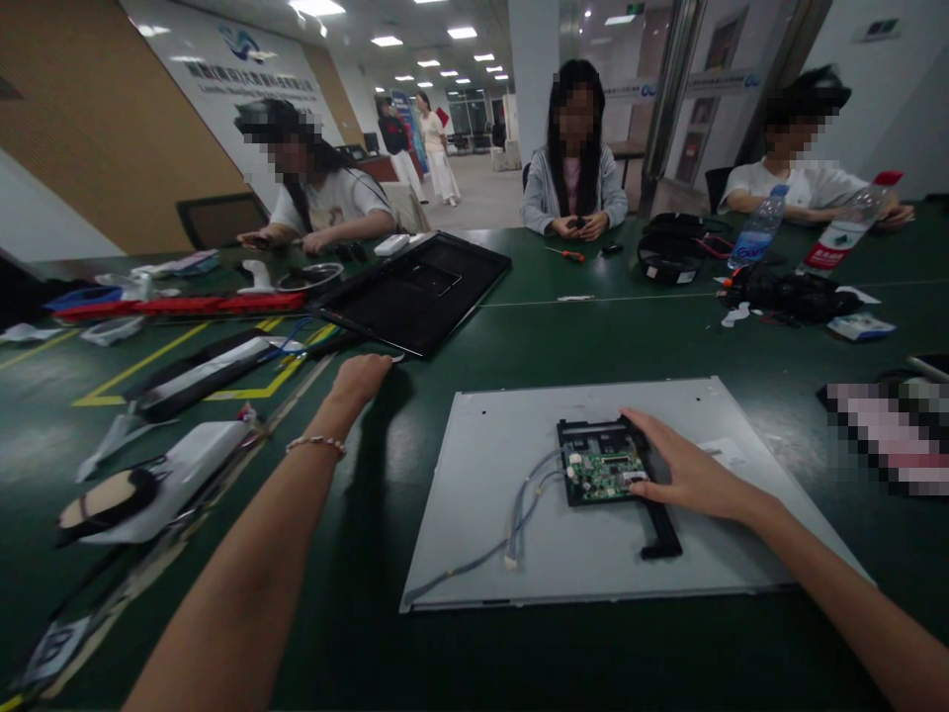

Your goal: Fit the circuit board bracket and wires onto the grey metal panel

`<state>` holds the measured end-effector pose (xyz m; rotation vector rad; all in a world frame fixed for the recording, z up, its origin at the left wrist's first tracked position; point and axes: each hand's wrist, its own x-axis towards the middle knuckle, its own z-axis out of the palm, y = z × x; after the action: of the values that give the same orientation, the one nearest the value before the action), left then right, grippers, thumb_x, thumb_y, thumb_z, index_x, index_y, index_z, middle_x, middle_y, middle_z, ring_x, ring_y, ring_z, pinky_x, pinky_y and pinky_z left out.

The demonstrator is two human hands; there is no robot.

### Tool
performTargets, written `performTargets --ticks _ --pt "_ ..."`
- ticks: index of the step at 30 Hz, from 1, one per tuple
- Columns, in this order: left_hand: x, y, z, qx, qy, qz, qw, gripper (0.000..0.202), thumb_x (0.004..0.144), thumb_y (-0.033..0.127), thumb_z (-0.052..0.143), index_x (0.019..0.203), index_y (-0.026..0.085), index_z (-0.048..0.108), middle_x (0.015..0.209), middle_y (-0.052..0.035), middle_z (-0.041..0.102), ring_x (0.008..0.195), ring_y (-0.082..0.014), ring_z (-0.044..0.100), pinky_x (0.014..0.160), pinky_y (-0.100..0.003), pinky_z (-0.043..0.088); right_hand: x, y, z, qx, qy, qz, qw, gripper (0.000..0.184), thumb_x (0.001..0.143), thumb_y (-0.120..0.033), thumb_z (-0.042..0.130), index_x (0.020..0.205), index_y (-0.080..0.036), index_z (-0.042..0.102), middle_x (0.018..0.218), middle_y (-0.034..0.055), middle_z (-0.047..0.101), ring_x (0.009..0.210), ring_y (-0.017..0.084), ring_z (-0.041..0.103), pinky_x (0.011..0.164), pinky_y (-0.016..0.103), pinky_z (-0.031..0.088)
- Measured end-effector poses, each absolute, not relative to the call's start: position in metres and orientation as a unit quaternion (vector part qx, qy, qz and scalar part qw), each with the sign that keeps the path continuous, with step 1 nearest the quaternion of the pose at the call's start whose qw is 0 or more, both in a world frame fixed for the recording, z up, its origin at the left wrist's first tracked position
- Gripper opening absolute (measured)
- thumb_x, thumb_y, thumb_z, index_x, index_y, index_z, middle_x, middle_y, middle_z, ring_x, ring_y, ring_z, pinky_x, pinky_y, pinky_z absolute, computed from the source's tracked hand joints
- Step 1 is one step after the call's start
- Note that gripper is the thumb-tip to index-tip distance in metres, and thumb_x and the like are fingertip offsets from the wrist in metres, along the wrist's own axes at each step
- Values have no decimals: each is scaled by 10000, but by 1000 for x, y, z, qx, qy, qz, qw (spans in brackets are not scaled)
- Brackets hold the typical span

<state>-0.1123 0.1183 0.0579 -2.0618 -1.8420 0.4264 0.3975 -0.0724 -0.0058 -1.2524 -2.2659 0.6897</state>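
A grey metal panel (474, 494), like the back of a display screen, lies flat in front of me. On it rests a black plastic bracket (662, 534) carrying a green circuit board (604, 477). My right hand (686, 470) spans the bracket's right side, with the thumb at the board's edge and a finger on the upper corner. Grey cables (519, 504) run from the board to the panel's lower left. My left hand (363, 379) is closed beside the near corner of a black monitor shell (422, 287); a small pale bit shows at its fingertips, too small to name.
Left of me lie a white boxy device (197, 470), a black pouch-like item (208, 376) and red strips (185, 305). Across the green table (534, 341) sit several people. A screwdriver (569, 255), black bags and two bottles (760, 227) stand or lie farther back.
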Motion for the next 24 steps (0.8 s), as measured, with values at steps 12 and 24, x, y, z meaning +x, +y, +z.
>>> performTargets --ticks 12,24 --pt "-59 46 61 -794 -555 95 228 219 947 122 402 999 118 615 936 -79 662 839 -184 596 718 -276 393 397 -74 -4 -444 -837 228 227 874 857 -469 613 1554 -306 110 1580 117 290 1414 354 330 1133 581 319" --pt "47 -56 50 -853 -472 121 189 275 901 23 420 1036 96 647 929 -141 680 832 -233 664 659 -311 466 402 -72 -11 -431 -841 219 243 856 862 -504 607 1545 -327 121 1569 101 307 1416 337 331 1146 579 298"
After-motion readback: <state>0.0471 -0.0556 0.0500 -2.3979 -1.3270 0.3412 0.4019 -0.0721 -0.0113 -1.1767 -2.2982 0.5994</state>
